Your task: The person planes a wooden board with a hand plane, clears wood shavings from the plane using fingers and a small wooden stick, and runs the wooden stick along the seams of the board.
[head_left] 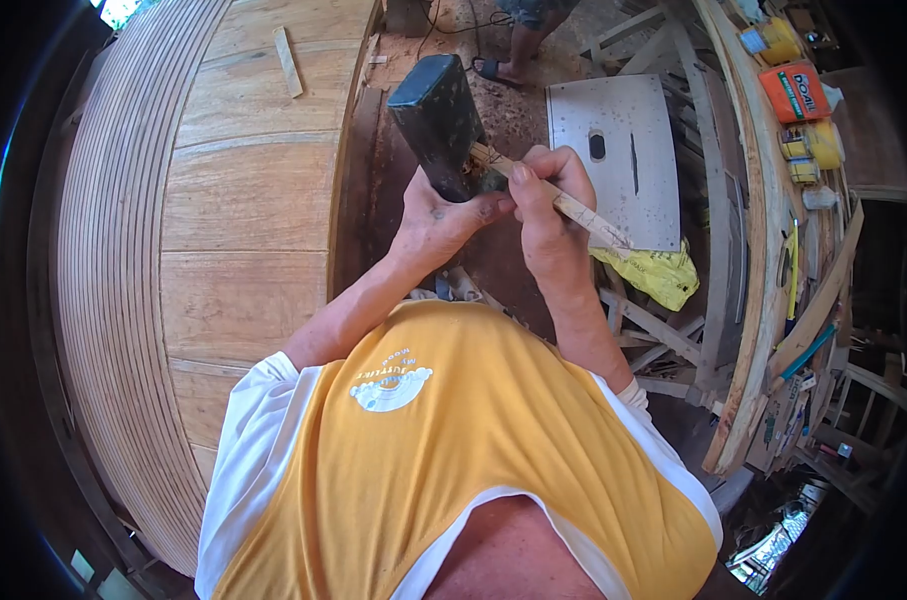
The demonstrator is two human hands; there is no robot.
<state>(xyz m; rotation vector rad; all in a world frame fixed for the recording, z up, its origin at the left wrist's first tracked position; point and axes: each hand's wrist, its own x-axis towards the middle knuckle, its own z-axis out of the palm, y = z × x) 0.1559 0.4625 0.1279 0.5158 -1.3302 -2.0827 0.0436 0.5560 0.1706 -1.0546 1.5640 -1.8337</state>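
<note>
My left hand (438, 218) is closed around the lower end of a black plastic container (435, 115), held tilted in front of my chest. The container's surface is scuffed, and a brownish opening shows on its right side. In my right hand (553, 210) is a flat wooden stick (591, 220), gripped between thumb and fingers. The stick's upper left end reaches the container's opening, and its other end points down to the right. What lies inside the container is hidden.
Wooden panels (248, 200) with a ribbed edge stand at left. At right, a workbench (738, 390) bears yellow containers (771, 42), an orange pack (795, 92) and tools. A whitish board (618, 150) and a yellow bag (658, 275) lie nearby. Another person's foot (498, 72) shows beyond.
</note>
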